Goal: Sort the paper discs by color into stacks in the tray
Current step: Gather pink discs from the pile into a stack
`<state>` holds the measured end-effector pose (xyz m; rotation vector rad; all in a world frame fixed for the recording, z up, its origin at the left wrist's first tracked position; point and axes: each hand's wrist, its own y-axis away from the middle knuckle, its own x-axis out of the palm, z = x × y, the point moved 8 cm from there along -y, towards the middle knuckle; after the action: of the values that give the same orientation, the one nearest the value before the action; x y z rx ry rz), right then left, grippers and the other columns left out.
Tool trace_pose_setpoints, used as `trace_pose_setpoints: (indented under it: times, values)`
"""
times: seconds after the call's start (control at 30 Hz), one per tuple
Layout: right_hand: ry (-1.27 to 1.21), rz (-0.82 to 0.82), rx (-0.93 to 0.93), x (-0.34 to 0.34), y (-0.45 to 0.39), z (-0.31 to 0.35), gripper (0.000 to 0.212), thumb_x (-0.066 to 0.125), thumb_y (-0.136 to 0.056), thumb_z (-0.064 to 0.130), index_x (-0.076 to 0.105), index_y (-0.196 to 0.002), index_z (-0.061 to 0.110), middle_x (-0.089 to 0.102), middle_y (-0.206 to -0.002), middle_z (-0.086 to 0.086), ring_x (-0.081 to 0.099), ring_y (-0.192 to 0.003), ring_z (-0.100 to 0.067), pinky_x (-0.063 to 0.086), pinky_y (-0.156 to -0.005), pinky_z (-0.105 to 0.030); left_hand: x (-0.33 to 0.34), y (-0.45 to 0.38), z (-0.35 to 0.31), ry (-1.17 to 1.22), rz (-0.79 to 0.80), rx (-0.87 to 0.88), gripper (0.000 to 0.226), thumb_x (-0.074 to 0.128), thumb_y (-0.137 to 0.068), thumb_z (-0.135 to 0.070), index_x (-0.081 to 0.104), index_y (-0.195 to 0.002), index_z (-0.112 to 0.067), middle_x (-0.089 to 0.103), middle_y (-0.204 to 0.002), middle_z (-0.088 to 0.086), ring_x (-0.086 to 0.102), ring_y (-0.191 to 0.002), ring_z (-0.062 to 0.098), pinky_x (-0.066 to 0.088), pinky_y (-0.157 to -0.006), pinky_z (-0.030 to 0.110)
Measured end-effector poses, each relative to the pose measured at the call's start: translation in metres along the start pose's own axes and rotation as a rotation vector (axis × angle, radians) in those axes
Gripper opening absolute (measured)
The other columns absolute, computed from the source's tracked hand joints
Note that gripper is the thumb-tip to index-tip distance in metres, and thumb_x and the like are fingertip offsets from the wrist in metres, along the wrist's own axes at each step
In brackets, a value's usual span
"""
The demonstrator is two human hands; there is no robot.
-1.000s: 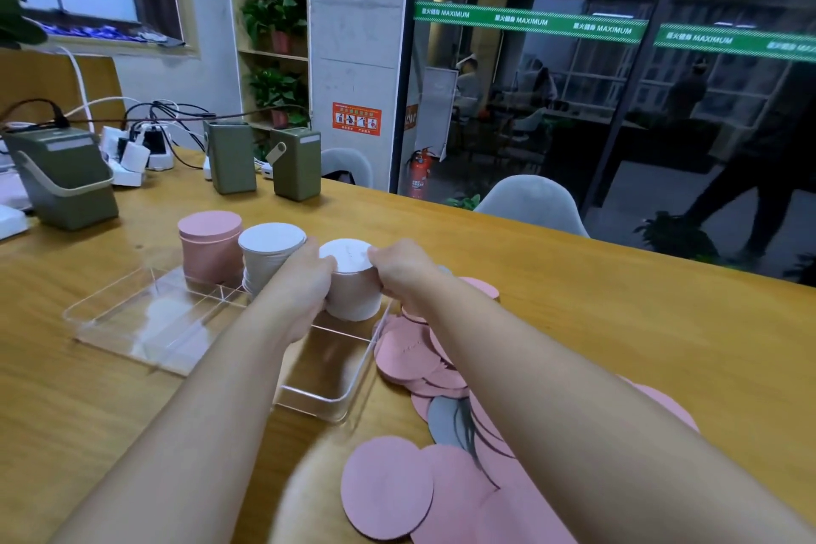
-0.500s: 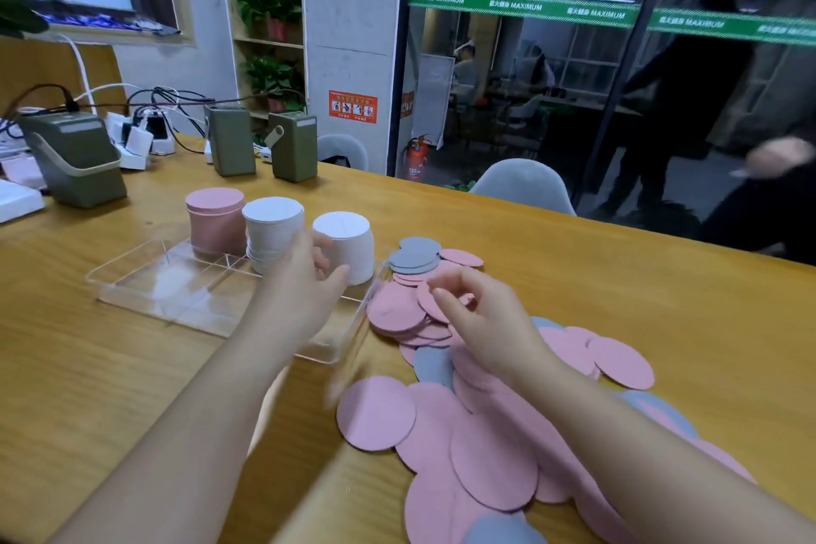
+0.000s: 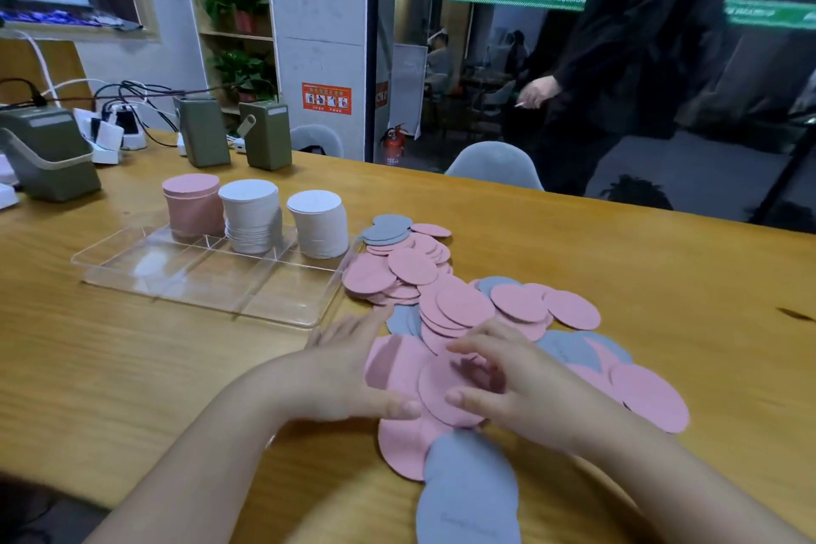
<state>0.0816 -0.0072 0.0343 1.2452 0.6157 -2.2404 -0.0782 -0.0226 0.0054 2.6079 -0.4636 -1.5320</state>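
Note:
A clear compartment tray [image 3: 145, 278] lies left of centre. At its far side stand a pink stack [image 3: 193, 208], a pale grey-white stack [image 3: 250, 219] and a white stack [image 3: 319, 225]. To the right of the tray, loose pink discs [image 3: 413, 267] and grey-blue discs [image 3: 386, 230] lie spread in a pile. My left hand [image 3: 349, 371] and my right hand [image 3: 512, 384] meet at the near end of the pile. A few pink discs [image 3: 397, 367] lean against my left palm, under its thumb. My right thumb and curled fingers pinch a pink disc [image 3: 441, 393]. A large grey-blue disc [image 3: 468, 495] lies just below my hands.
Green box-shaped devices [image 3: 265, 135], a green bin [image 3: 48, 155] and chargers with cables [image 3: 119, 133] stand along the table's far left. Behind the table are a grey chair [image 3: 494, 166] and a glass wall, with a person in dark clothes [image 3: 618, 57] beyond it.
Both hands left the white stack in the tray and came back to the near end of the loose pile, where they now take hold of pink discs. The camera tilted down.

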Motion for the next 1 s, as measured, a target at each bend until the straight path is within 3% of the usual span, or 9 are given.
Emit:
trace_pose_setpoints:
  times: [0.07,0.17,0.4,0.6,0.77,0.9,1.0]
  values:
    - [-0.003,0.005,0.019,0.003,0.006,0.0,0.055,0.066,-0.08,0.048,0.048,-0.129,0.033,0.041,-0.112,0.021,0.041,-0.105,0.009,0.034,-0.088,-0.007,0.009,0.002,-0.008,-0.018,0.013,0.005,0.12,0.068,-0.068,-0.065,-0.014,-0.149,-0.032,-0.01,-0.158,-0.01,-0.016,-0.144,0.012,-0.005,-0.117,0.037]
    - [0.045,0.019,-0.003,0.008,0.013,0.004,0.059,0.064,-0.079,0.051,0.046,-0.132,0.032,0.038,-0.117,0.018,0.037,-0.109,0.005,0.035,-0.097,-0.017,0.019,0.003,-0.017,-0.087,0.013,0.041,0.12,0.069,-0.069,-0.063,-0.013,-0.149,-0.028,-0.013,-0.158,-0.008,-0.019,-0.144,0.013,-0.009,-0.117,0.036]
    - [0.101,-0.017,0.021,0.01,0.013,0.0,0.055,0.061,-0.085,0.046,0.046,-0.134,0.027,0.038,-0.127,0.012,0.033,-0.121,-0.008,0.032,-0.104,-0.026,0.016,0.005,-0.018,-0.032,-0.06,0.084,0.11,0.072,-0.071,-0.056,-0.004,-0.149,-0.035,0.004,-0.154,-0.012,0.003,-0.144,0.013,0.012,-0.116,0.031]
    - [0.122,-0.066,0.101,0.006,0.014,-0.011,0.054,0.059,-0.086,0.046,0.044,-0.134,0.027,0.031,-0.142,0.01,0.025,-0.129,-0.013,0.022,-0.102,-0.02,0.007,0.001,-0.012,0.019,-0.158,0.114,0.093,0.07,-0.076,-0.05,0.01,-0.145,-0.043,0.019,-0.146,-0.011,0.013,-0.139,0.012,0.016,-0.115,0.032]
    - [0.06,-0.106,0.16,0.002,0.013,-0.017,0.06,0.067,-0.08,0.044,0.043,-0.132,0.026,0.044,-0.129,0.008,0.032,-0.119,-0.012,0.027,-0.093,-0.02,0.002,0.001,-0.014,0.147,-0.234,0.181,0.078,0.076,-0.075,-0.037,0.021,-0.125,-0.06,0.029,-0.126,-0.014,0.026,-0.126,0.006,0.025,-0.108,0.028]
    - [-0.044,-0.156,0.252,-0.001,0.014,-0.025,0.078,0.076,-0.073,0.04,0.035,-0.138,0.023,0.032,-0.116,0.008,0.034,-0.118,-0.009,0.028,-0.095,-0.019,-0.004,0.002,-0.012,0.209,-0.347,0.192,0.073,0.079,-0.073,-0.031,0.033,-0.127,-0.049,0.033,-0.119,-0.013,0.033,-0.118,0.003,0.027,-0.093,0.014]
    - [-0.115,-0.218,0.291,-0.007,0.015,-0.029,0.062,0.073,-0.077,0.031,0.043,-0.13,0.023,0.033,-0.108,0.008,0.038,-0.104,-0.005,0.029,-0.083,-0.017,-0.007,0.003,-0.009,0.188,-0.427,0.178,0.072,0.081,-0.068,-0.036,0.042,-0.128,-0.04,0.04,-0.121,-0.017,0.037,-0.116,0.001,0.029,-0.087,0.01]
